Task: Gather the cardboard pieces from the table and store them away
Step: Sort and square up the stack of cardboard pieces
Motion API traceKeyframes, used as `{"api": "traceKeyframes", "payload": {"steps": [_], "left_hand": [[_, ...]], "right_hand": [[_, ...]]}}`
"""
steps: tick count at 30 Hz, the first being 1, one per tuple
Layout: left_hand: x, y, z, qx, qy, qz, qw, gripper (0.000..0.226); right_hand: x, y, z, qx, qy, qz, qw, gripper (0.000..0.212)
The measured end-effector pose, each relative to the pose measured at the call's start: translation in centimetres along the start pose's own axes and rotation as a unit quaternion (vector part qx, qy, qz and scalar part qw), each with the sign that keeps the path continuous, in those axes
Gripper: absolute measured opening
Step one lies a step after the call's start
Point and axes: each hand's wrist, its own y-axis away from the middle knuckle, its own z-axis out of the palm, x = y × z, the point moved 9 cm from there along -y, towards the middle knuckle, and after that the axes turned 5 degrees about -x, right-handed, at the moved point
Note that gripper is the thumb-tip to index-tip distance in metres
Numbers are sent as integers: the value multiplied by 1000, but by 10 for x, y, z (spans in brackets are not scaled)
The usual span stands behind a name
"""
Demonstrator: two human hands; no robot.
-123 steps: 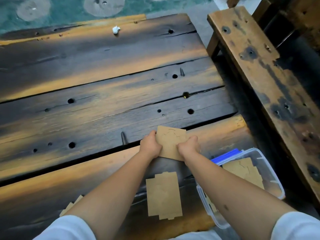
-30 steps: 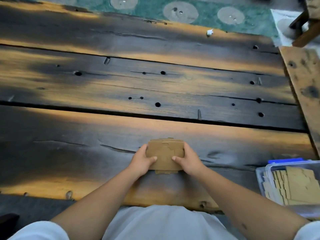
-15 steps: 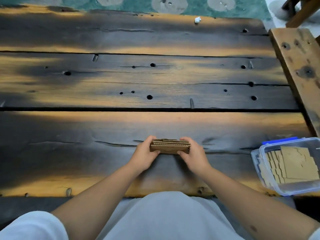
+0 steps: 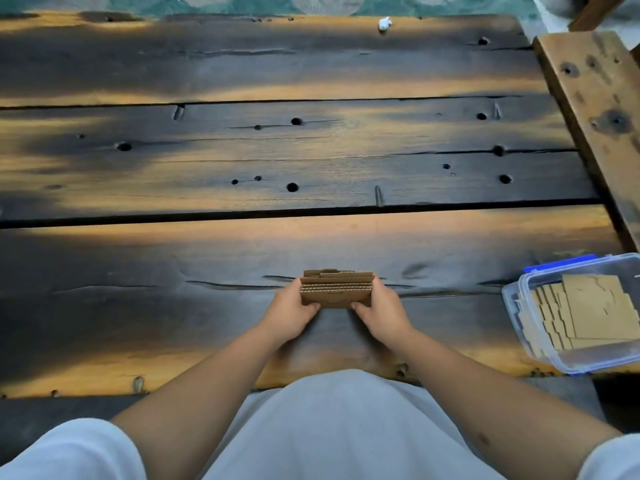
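A stack of brown cardboard pieces (image 4: 336,288) is held edge-up just above the near plank of the dark wooden table (image 4: 242,161). My left hand (image 4: 290,313) grips its left end and my right hand (image 4: 380,311) grips its right end. The corrugated edges face me. To the right, a clear plastic container (image 4: 516,299) with a blue lid edge sits at the table's near right corner, holding several flat cardboard pieces (image 4: 588,313).
A wooden bench (image 4: 599,109) runs along the table's right side. A small white crumpled scrap (image 4: 384,23) lies near the table's far edge. Green patterned floor shows beyond the table. The planks have holes and gaps between them.
The loose pieces on the table were gathered into one stack. Within the last second the stack was tipped from lying flat to standing on edge between both hands.
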Motion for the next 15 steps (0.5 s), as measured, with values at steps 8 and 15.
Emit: {"api": "traceKeyframes", "payload": {"steps": [8,15], "left_hand": [[2,-4,-1,-33,-52,-7,998,46],[13,-4,-9,-35,52,46,997,47]], "right_hand": [[1,-3,-3,13,27,3,1000,38],[4,-4,-4,4,56,4,998,28]]}}
